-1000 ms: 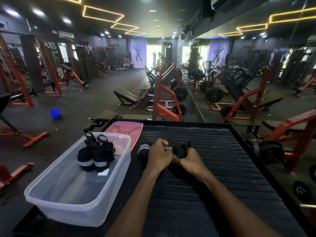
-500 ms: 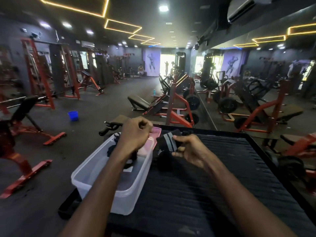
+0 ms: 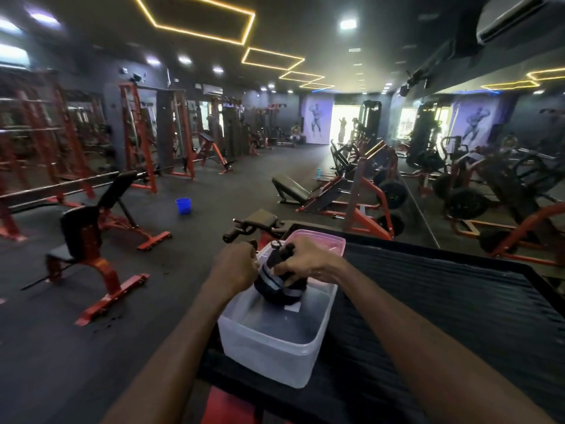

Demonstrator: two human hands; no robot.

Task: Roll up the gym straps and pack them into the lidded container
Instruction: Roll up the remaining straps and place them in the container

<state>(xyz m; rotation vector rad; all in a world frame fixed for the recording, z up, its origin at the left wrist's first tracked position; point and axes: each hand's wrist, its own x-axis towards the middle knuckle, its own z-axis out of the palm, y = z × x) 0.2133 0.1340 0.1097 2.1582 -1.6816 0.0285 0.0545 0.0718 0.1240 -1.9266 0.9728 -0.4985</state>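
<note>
A clear plastic container (image 3: pixel 269 350) stands at the near left edge of a black ribbed platform (image 3: pixel 428 301). Rolled black gym straps with grey stripes (image 3: pixel 275 286) sit bunched at the container's far end. My right hand (image 3: pixel 308 264) is over the container, its fingers closed on a black rolled strap (image 3: pixel 282 252) just above the pile. My left hand (image 3: pixel 235 267) hovers at the container's far left rim with fingers curled, touching the straps; what it grips is hidden. The pink lid (image 3: pixel 324 243) lies flat behind the container.
Red and black weight benches (image 3: pixel 91 240) stand on the floor to the left. A blue bucket (image 3: pixel 183 205) sits further back. Plate-loaded machines (image 3: pixel 360 203) line the right side beyond the platform, along a mirrored wall.
My right hand carried the rolled strap left from the platform to above the container. My left hand stayed at the container's far end. The camera view turned left.
</note>
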